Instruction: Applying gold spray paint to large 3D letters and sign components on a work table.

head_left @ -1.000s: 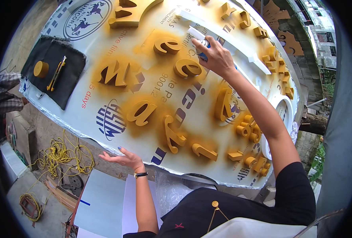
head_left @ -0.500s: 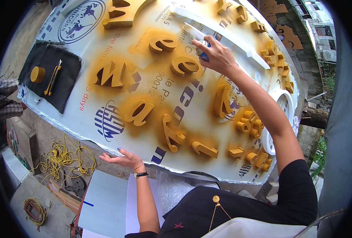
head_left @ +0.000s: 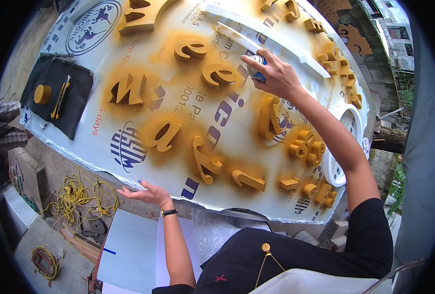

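My right hand (head_left: pixel 280 77) grips a spray can (head_left: pixel 257 65) above the board, its index finger bent over the top. Under and beside the can lies a thin white strip (head_left: pixel 239 34), and a longer white piece (head_left: pixel 281 44) runs past it. Gold-painted raised letters are spread over the board, among them two "e" shapes (head_left: pixel 219 75), a "w" shape (head_left: pixel 128 90) and an "a" shape (head_left: pixel 163 135). Brownish-gold overspray rings them. Palm up and fingers spread, my left hand (head_left: pixel 149 194) hovers by the near edge of the board, holding nothing.
A dark cloth (head_left: pixel 78 98) at the left bears a round gold piece (head_left: pixel 42 94) and a yellow utility knife (head_left: pixel 60 98). On the right rests a white ring (head_left: pixel 331 169). Tangled yellow cord (head_left: pixel 75 196) lies on the floor, near pale sheets (head_left: pixel 129 250). Someone's checked sleeve (head_left: pixel 7 127) shows far left.
My right hand has moved a little right and nearer with the spray can. The board and letters appear shifted slightly left in view. My left hand stays open, slightly further left.
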A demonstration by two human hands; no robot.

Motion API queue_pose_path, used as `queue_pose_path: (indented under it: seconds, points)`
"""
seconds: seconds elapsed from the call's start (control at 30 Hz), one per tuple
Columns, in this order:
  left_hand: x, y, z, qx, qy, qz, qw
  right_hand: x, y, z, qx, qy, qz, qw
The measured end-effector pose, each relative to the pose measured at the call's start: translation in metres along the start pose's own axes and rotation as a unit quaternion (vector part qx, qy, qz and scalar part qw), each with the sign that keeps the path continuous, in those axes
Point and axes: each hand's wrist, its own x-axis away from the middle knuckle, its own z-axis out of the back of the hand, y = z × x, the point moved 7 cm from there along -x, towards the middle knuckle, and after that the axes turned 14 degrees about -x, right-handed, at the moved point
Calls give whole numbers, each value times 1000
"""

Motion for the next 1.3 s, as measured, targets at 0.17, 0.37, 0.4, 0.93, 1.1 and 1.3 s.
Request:
queue_pose_path:
  seconds: [0.17,0.37,0.4,0.93,1.1,1.3]
  points:
    - [1,-7,-4,-2,3,-16,1000,-4,-1,-4,-5,18,31,999]
    - [2,-6,-4,11,3,-3,1000,0,-6,-1,-19,23,29,999]
    - [2,-7,-4,14,2,-1,1000,3,-8,1,-16,25,28,999]
    - [0,-9,-2,2,23,-22,1000,39,16,9,5,19,-2,1000]
    - [0,-9,-4,7,15,-12,1000,30,28,-6,33,19,6,999]
    - [5,4,-7,9,24,-36,999,70,25,58,-1,127,-72,989]
